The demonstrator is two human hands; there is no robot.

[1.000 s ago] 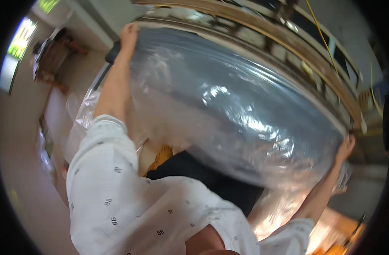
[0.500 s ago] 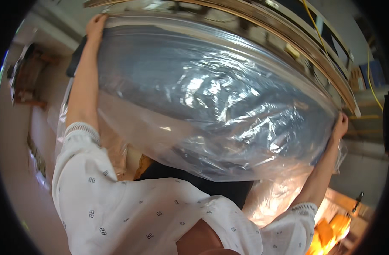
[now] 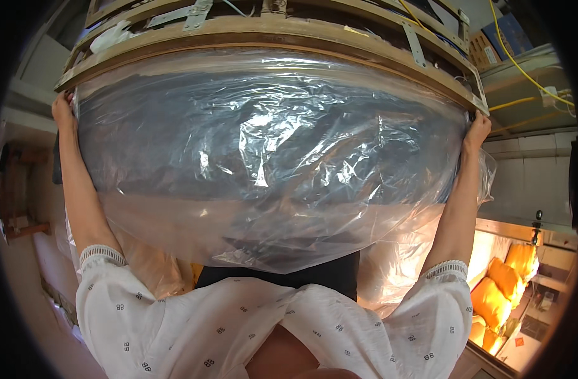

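Observation:
A wide clear plastic bag [image 3: 207, 221] stretches between my two hands, with dark grey-blue material [image 3: 137, 139] showing through it. My left hand [image 3: 63, 110] is closed on the far left corner of the bag. At the far right corner, my right hand [image 3: 477, 131] is closed on the plastic too. Both sit right by the ends of a wooden bar [image 3: 251, 33], and the bag's far edge runs along its near side. The near part of the plastic sags toward my body, wrinkled and shiny. My fingertips are partly hidden.
Beyond the bar is a wooden frame with metal brackets [image 3: 415, 45] and white plastic [image 3: 111, 36]. Yellow cable [image 3: 513, 76] hangs at the far right, near boxes [image 3: 506, 33]. Bright orange-yellow bundles [image 3: 494, 302] lie at the lower right. A wooden stool [image 3: 23, 224] stands left.
The bag's far edge has swung level and come up against the wooden bar. My left hand moved left and nearer; my right hand moved farther away and slightly left. Both keep hold.

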